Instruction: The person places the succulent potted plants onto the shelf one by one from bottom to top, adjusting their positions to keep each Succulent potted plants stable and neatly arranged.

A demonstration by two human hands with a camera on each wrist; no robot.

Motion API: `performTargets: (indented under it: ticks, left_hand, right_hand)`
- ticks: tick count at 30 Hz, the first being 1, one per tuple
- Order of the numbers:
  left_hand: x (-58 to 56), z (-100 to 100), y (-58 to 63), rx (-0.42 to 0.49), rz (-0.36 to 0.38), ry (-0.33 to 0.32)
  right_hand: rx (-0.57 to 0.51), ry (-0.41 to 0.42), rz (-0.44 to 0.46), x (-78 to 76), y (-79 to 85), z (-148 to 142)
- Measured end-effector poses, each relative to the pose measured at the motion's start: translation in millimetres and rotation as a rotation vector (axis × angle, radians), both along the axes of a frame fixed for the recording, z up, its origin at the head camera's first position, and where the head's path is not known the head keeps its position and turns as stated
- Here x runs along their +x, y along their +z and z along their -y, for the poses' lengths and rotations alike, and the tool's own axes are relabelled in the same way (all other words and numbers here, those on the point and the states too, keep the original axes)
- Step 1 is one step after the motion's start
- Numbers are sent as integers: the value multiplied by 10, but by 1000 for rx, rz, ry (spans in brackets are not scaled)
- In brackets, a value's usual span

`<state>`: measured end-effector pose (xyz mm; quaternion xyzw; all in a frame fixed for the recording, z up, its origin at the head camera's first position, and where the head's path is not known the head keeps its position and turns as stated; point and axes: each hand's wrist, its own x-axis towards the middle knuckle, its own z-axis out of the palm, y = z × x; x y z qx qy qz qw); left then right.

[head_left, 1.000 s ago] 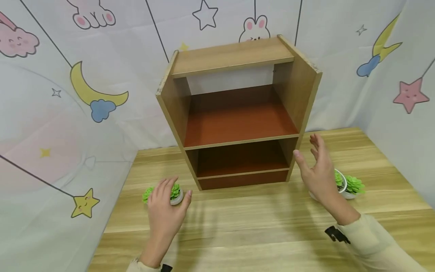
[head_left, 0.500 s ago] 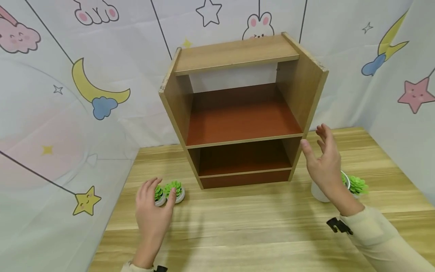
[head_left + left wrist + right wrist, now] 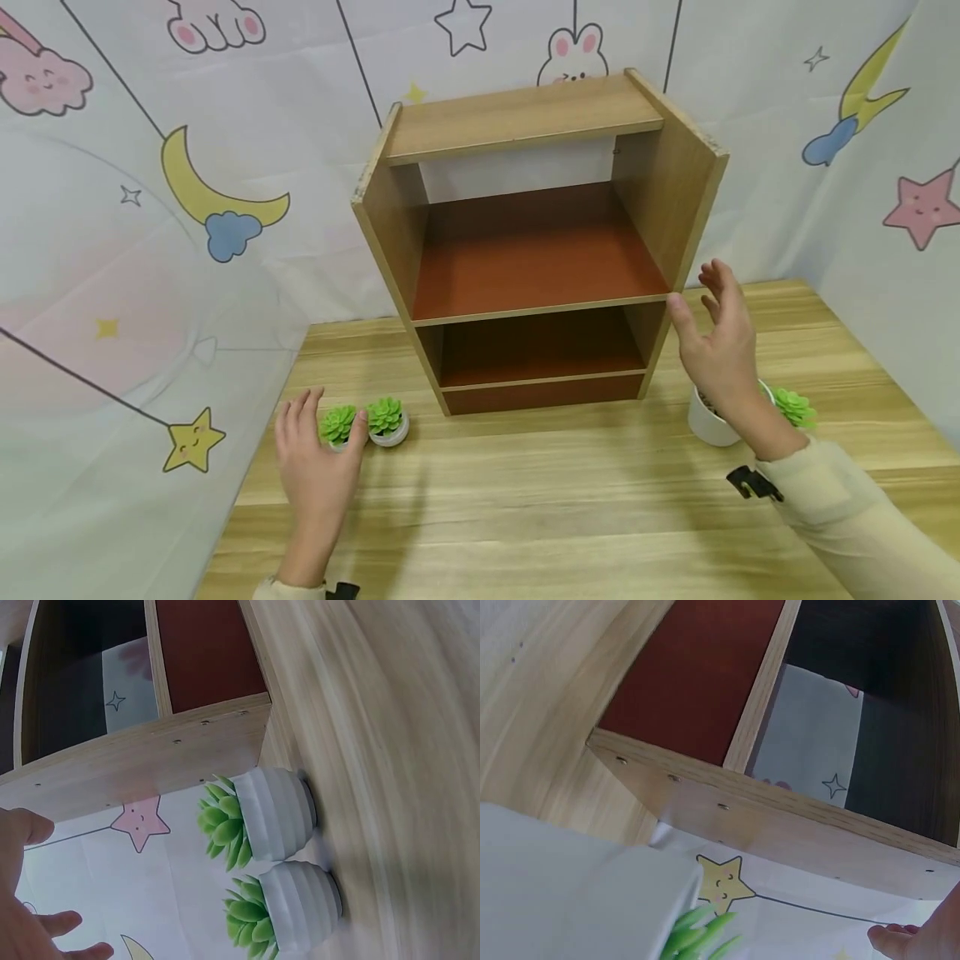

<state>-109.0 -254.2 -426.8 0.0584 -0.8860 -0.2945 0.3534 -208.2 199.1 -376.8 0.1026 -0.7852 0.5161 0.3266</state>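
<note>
My left hand (image 3: 318,471) hovers over the table beside two small potted succulents, its fingers spread and relaxed. One succulent (image 3: 386,415) stands just right of my thumb; the other succulent (image 3: 339,422) is partly covered by the hand. Both sit upright in ribbed white pots, seen closely in the left wrist view. On the other side my right hand (image 3: 722,350) is raised near the cabinet's right edge, fingers loosely bent, holding nothing. Below it stands a white pot (image 3: 708,423), partly hidden by the wrist, with a green succulent (image 3: 793,408) behind it.
A wooden cabinet (image 3: 540,310) with reddish-brown shelves stands in the middle of the wood-grain table (image 3: 525,500), against a fabric backdrop (image 3: 315,167) printed with moons, stars and rabbits. Its side panels rise between my hands.
My left hand has moved left, uncovering more of the two succulents. The right hand has risen slightly and shifted right, showing more of the white pot. The view has shifted a little.
</note>
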Motion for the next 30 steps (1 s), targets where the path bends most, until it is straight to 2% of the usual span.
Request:
performTargets:
  ticks: [6, 12, 19, 24, 30]
  left_hand:
    - [1, 4, -24, -17, 74, -10]
    - [1, 48, -53, 6, 100, 17]
    - [-11, 138, -106, 28, 144, 41]
    - [-33, 204, -172, 27, 183, 62]
    - [-47, 267, -228, 142, 283, 95]
  right_hand:
    - [10, -10, 3, -39, 53, 2]
    - [-12, -8, -2, -55, 77, 39]
    - [-21, -18, -6, 96, 273, 210]
    - [-27, 3, -24, 134, 324, 265]
    - [-6, 30, -50, 125, 369, 305]
